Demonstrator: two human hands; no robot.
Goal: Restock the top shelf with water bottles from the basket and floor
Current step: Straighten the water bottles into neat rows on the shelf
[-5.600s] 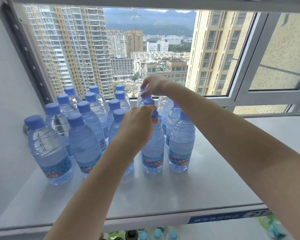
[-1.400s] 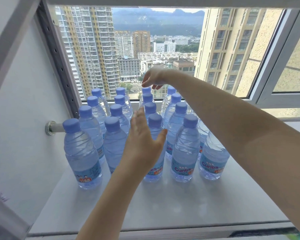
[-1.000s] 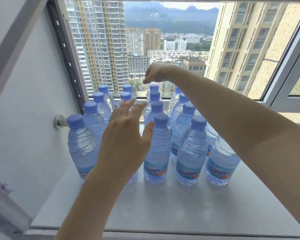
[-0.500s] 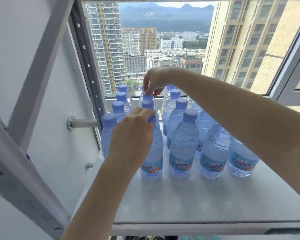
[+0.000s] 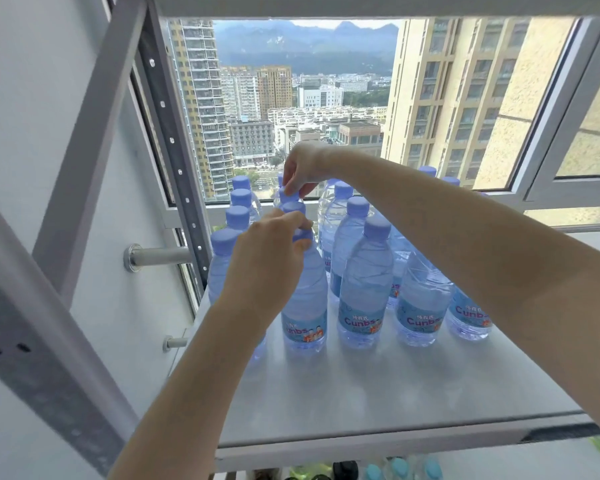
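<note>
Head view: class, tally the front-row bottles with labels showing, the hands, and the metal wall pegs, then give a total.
Front-row bottles with labels showing: 4
Hands: 2
Metal wall pegs: 2
Total: 8

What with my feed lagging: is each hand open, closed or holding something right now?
Left hand: closed, gripping the front bottle by its top.
Right hand: closed, pinching the rear bottle by its top.
</note>
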